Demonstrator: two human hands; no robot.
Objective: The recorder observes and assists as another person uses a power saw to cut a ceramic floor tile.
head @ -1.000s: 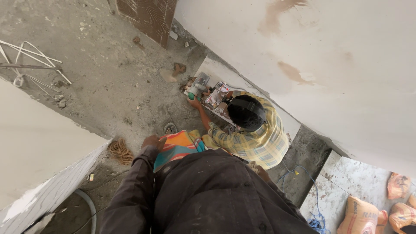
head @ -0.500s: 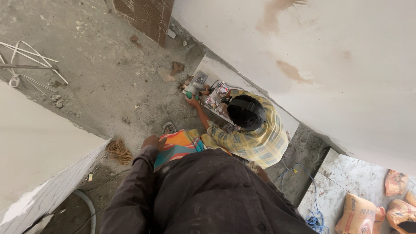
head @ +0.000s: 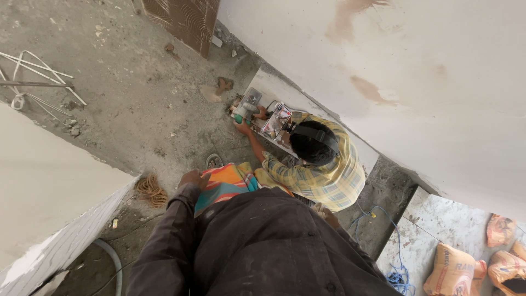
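Head view, looking straight down: the person's left hand (head: 193, 178) sits at the end of a dark sleeve, knuckles up and fingers curled, touching the edge of a striped orange and teal cloth (head: 227, 183) just beside it. Whether the fingers actually pinch the cloth or only rest on it cannot be told. The right hand (head: 326, 214) shows only as a small patch past the dark shirt (head: 274, 246), close against the co-worker's checked yellow shirt (head: 329, 175); its grip cannot be told either.

Beyond both hands a co-worker crouches on the concrete floor (head: 126, 109), with their own hands on a power cutter (head: 247, 108) set on a pale slab (head: 274, 90) along the foot of the wall. A coil of rope (head: 149, 190) lies on the floor just to the left of the left hand, and a sandal (head: 213, 160) just ahead of it.

By my reading, the cutting is the co-worker's work, while the person stands over it with the left hand at the cloth. Any reach toward the slab would have to pass over the crouched co-worker and stay well apart from the cutter.
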